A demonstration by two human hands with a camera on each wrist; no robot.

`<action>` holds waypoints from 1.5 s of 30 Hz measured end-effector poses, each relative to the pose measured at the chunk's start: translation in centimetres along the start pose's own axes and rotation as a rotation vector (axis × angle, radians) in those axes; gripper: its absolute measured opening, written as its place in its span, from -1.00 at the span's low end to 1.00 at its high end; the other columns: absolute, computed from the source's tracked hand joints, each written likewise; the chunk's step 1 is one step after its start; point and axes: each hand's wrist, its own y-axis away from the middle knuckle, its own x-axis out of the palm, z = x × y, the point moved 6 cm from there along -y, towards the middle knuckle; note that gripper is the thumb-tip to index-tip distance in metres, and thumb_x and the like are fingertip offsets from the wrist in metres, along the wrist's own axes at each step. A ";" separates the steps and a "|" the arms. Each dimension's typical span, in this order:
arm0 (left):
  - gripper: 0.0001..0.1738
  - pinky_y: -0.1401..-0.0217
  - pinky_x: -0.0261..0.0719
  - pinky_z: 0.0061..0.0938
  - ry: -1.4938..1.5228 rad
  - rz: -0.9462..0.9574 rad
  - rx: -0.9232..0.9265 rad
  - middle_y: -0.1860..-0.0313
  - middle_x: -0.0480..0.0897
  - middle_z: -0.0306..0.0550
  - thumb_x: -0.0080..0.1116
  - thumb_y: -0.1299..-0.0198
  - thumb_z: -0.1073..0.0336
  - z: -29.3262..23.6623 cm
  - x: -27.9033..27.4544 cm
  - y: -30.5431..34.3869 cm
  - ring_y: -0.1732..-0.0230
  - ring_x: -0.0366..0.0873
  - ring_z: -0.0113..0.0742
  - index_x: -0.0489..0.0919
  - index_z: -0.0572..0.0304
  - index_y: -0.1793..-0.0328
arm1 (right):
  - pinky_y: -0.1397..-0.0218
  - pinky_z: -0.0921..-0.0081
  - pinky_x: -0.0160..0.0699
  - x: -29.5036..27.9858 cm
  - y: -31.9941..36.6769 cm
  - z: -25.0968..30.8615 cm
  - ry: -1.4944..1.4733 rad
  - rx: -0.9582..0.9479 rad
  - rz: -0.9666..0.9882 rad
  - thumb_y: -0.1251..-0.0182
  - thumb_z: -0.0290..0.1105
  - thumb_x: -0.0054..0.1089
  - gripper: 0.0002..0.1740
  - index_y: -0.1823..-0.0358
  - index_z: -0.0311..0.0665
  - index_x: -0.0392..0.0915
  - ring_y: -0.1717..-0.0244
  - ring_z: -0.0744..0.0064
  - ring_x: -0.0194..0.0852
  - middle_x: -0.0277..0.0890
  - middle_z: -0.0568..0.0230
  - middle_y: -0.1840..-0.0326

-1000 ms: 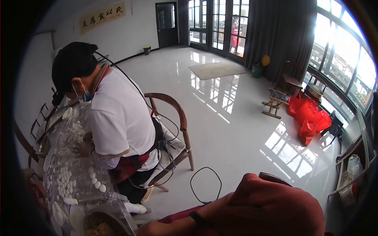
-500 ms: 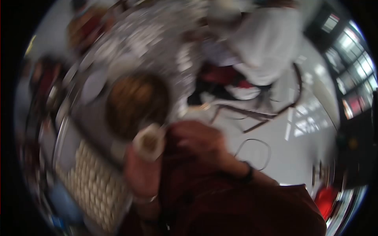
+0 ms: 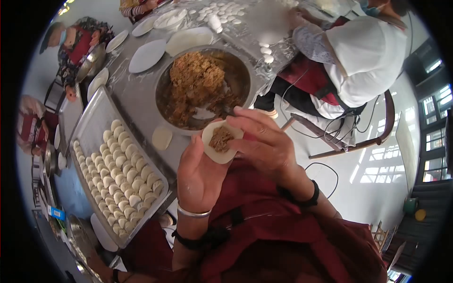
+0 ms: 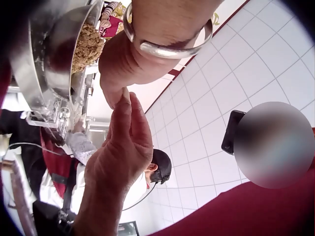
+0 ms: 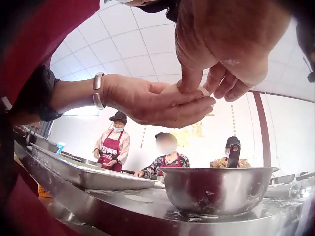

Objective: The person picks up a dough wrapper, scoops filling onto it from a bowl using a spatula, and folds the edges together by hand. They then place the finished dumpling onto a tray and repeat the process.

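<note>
Dough wrapper (image 3: 217, 157) topped with filling (image 3: 220, 140), near a metal bowl (image 3: 243, 78)
The left hand (image 3: 200, 181) supports it on outstretched fingers; the right hand (image 3: 270, 146) pinches its edge.

Partly lost from sight: wrapper (image 3: 218, 154) and bowl (image 5: 197, 194).
Can't see the wrapper's underside, covered by the left hand (image 3: 201, 177), nor its right edge, under the right hand (image 3: 270, 147); can't see its filling (image 3: 220, 139) from either wrist. Can't trace the bowl's near rim behind the fingertips, nor count the dumplings (image 3: 118, 172) behind the tray (image 5: 93, 177) wall in the right wrist view. Can't make out the tabletop (image 3: 139, 92) under the grey blur (image 3: 269, 22), nor anything under the left wrist view's round blur (image 4: 273, 145).
</note>
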 end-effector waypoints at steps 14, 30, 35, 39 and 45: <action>-0.48 -0.09 0.57 -0.52 -0.700 -0.056 0.184 -0.15 0.54 -0.04 0.21 -0.33 0.31 0.6 0.9 0.4 -0.07 0.56 -0.35 0.40 0.48 -0.32 | -0.18 0.22 0.62 0.3 -0.8 0.0 -0.133 0.148 -0.211 -0.11 -0.47 0.33 -0.80 0.22 -0.32 0.64 -0.17 0.00 0.56 0.62 0.10 -0.05; -0.53 -0.32 0.61 -0.29 -0.451 -0.131 0.378 -0.19 0.57 0.16 0.11 -0.38 0.47 -0.7 -0.9 1.4 -0.19 0.58 -0.16 0.37 0.55 -0.36 | -0.23 0.46 0.53 3.4 3.3 -2.1 -0.790 0.716 -0.283 -0.24 -0.59 0.32 -0.63 -0.10 -0.36 0.61 -0.25 0.36 0.50 0.53 0.04 -0.26; -0.48 -0.29 0.62 -0.33 -0.462 -0.141 0.428 -0.22 0.56 0.14 0.17 -0.37 0.37 -0.7 -1.3 1.5 -0.22 0.57 -0.16 0.37 0.48 -0.38 | -0.22 0.45 0.55 3.9 3.3 -2.2 -0.748 0.769 -0.260 -0.25 -0.57 0.32 -0.72 -0.01 -0.39 0.64 -0.22 0.36 0.52 0.54 0.04 -0.25; -0.50 -0.31 0.60 -0.32 -0.468 -0.146 0.475 -0.22 0.56 0.15 0.15 -0.38 0.38 -0.7 -1.4 1.5 -0.23 0.56 -0.14 0.38 0.48 -0.37 | -0.19 0.44 0.55 4.7 3.4 -2.1 -0.757 0.773 -0.283 -0.21 -0.58 0.33 -0.71 0.00 -0.36 0.65 -0.19 0.31 0.55 0.57 0.07 -0.20; -0.52 -0.36 0.57 -0.27 -0.466 -0.178 0.474 -0.23 0.55 0.19 0.10 -0.40 0.41 -1.3 -2.4 2.0 -0.28 0.53 -0.03 0.36 0.51 -0.37 | -0.19 0.35 0.56 1.6 1.9 -2.5 -0.155 0.514 -0.236 -0.08 -0.63 0.37 -0.60 -0.01 -0.33 0.62 -0.18 0.13 0.56 0.60 0.06 -0.15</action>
